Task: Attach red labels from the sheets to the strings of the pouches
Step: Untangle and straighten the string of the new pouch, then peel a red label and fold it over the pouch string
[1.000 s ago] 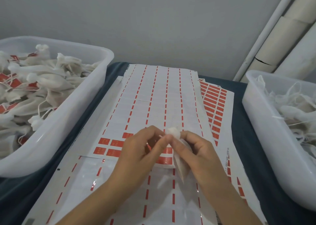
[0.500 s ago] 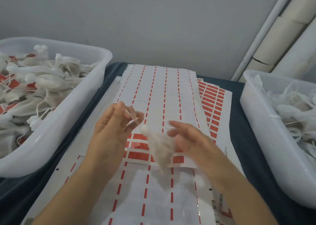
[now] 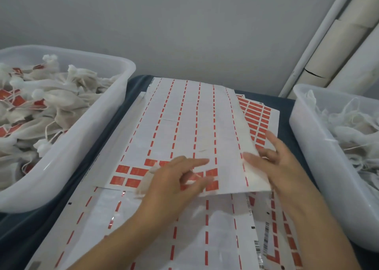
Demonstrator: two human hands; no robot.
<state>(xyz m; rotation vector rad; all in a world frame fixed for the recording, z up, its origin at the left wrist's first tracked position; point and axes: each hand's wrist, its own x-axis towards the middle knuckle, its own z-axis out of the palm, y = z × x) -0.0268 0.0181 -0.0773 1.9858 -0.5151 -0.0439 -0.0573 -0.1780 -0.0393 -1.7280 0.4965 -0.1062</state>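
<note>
Two hands have left the pouch (image 3: pixel 146 184), which half a second ago hung between them; it now lies on the label sheet (image 3: pixel 184 126) just under the left hand (image 3: pixel 176 184), whose loosely spread fingers rest over the remaining red labels (image 3: pixel 131 176). The right hand (image 3: pixel 272 163) pinches that sheet's near corner. Likely the next label is being picked. Outboard of the left hand, a tub (image 3: pixel 86 138) holds labelled pouches; beyond the right hand, another tub (image 3: pixel 313 138) holds unlabelled ones.
</note>
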